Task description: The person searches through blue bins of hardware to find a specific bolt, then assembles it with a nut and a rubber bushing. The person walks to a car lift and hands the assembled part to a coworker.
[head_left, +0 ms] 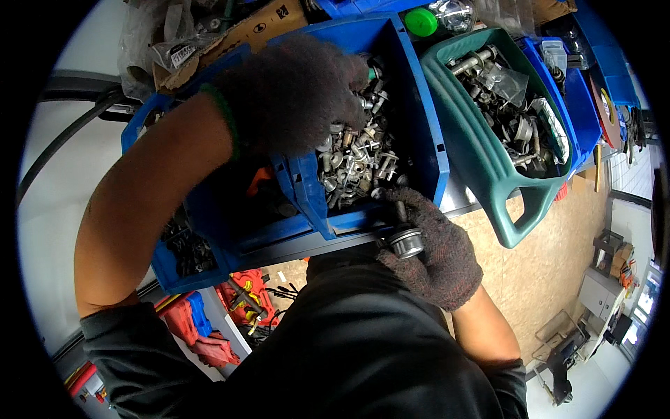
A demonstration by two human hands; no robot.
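Observation:
My left hand (pixel 300 94), in a dark knitted glove, reaches over a blue bin (pixel 417 91) heaped with small metal bolts and nuts (pixel 357 157). Its thumb and fingers look apart at the edge of the heap, and I make out nothing held between them; some fingertips are hidden. By the bin's near right corner, my right hand (pixel 443 262), gloved alike, is closed around a metal roller with a bolt (pixel 406 243). The round, shiny end points toward me, and the bolt's shank rises between the fingers.
Right of the bin stands a green container (pixel 481 150) with larger bolts and a plastic bag. A green-lidded clear jar (pixel 447 17) lies behind. More blue bins (pixel 185 276) stand left, and a red tool case (pixel 244 300) is lower down. A cardboard box (pixel 269 28) sits behind.

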